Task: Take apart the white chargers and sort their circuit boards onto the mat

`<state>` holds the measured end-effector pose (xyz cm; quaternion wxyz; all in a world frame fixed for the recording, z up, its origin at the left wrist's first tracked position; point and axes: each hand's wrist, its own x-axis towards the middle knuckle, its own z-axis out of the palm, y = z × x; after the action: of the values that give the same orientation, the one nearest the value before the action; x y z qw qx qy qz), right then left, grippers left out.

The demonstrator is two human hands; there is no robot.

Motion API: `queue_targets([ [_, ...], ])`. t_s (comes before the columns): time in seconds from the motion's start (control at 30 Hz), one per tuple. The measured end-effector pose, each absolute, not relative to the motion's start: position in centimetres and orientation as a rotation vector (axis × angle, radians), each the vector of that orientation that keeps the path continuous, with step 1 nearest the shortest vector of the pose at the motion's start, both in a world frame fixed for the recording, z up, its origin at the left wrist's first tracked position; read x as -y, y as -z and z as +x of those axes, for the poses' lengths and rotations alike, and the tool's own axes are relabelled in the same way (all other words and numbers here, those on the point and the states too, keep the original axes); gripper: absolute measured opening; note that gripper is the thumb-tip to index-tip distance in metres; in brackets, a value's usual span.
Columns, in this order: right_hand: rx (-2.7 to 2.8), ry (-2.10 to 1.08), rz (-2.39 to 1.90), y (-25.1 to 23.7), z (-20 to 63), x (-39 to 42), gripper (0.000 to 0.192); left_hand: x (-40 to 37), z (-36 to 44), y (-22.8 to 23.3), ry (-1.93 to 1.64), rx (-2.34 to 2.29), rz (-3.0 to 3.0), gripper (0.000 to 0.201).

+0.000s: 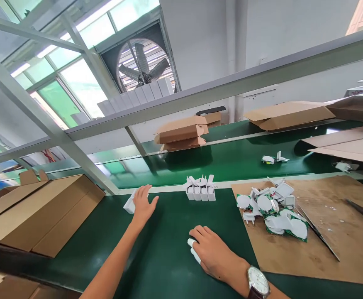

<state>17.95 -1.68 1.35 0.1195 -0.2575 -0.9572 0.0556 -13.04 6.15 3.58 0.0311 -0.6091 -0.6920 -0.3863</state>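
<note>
- The left hand (143, 204) reaches forward across the dark green work surface (156, 257), palm down, fingers spread and loosely extended; it is open, with its thumb side touching a small white plastic charger plug (129, 205) that lies at the far edge of that surface.
- The right hand (214, 252) rests low on the green surface, nearer the person than the left hand, its fingers curled over a small white plastic piece (193, 250); only the left end of that piece shows under the fingers, so it is covered rather than clearly pinched.
- A silver wristwatch with a white dial (258, 281) sits on the right wrist.
- A tidy row of upright white plastic charger plugs (200, 189) stands at the far edge of the green surface, between the two hands and beyond them.
- To the right of that row lies a flat brown board (330, 232), bearing a loose heap of white plugs and green-and-white wrappers (273, 209) near its left edge.
- A long thin dark blade (320, 235) lies on the board just right of the heap.
- Flattened brown cardboard boxes (44, 211) lie well left of the row.
</note>
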Motion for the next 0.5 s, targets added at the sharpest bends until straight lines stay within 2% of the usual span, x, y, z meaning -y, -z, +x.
queue_targets([
  [0.13,2.756,-0.183,-0.761,-1.1,17.7,1.8,0.013,-3.9,-17.6,-5.4,1.016,2.369,-1.461,0.045],
  [0.23,2.766,-0.185,-0.771,-0.9,17.5,1.7,0.012,-2.1,-19.0,-5.2,0.929,2.448,-1.350,0.033],
  [0.33,2.763,-0.182,-0.767,-0.7,17.4,1.6,0.011,-1.0,-18.4,-4.4,0.896,2.403,-1.419,0.023],
  [0.5,2.781,-0.185,-0.796,-0.8,17.6,1.4,0.013,-2.2,-15.4,-3.3,0.897,2.234,-1.678,0.018],
])
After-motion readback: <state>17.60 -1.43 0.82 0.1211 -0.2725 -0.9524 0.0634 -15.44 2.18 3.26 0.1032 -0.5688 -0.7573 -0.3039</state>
